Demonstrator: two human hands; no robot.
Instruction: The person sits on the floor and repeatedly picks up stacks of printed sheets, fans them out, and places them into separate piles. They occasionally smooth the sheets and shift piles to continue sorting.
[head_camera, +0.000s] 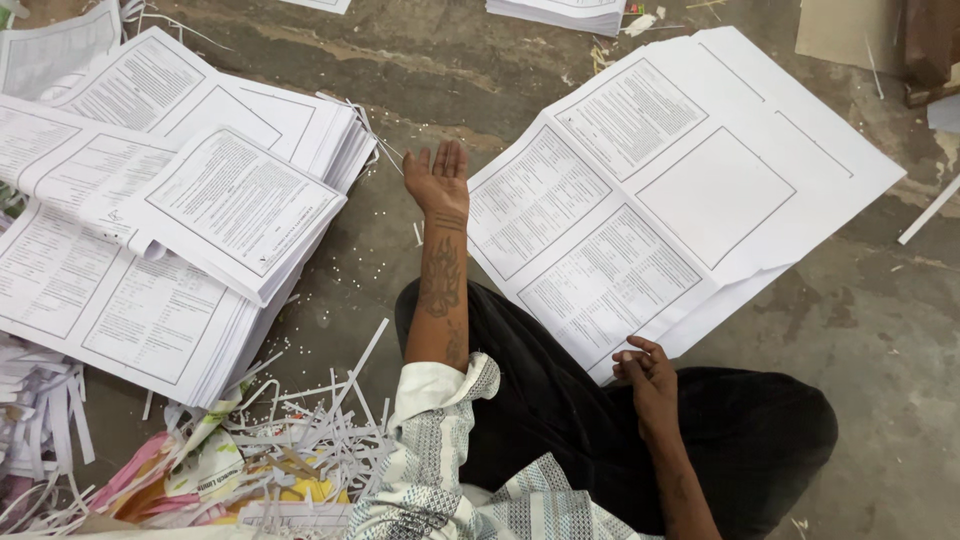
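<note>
I sit on the floor with dark trousers over my crossed legs. My left hand is stretched forward, palm up and fingers apart, holding nothing; it hovers over the bare floor between two paper stacks, just left of the edge of a large printed sheet. That sheet tops a low pile of big white sheets with text blocks and empty frames. My right hand rests on my knee at the near edge of that pile, fingers curled loosely, nothing visibly in them.
A thick, sliding stack of printed sheets lies to the left. Shredded paper strips and coloured scraps litter the floor near my left side. Another small stack and cardboard lie at the far edge.
</note>
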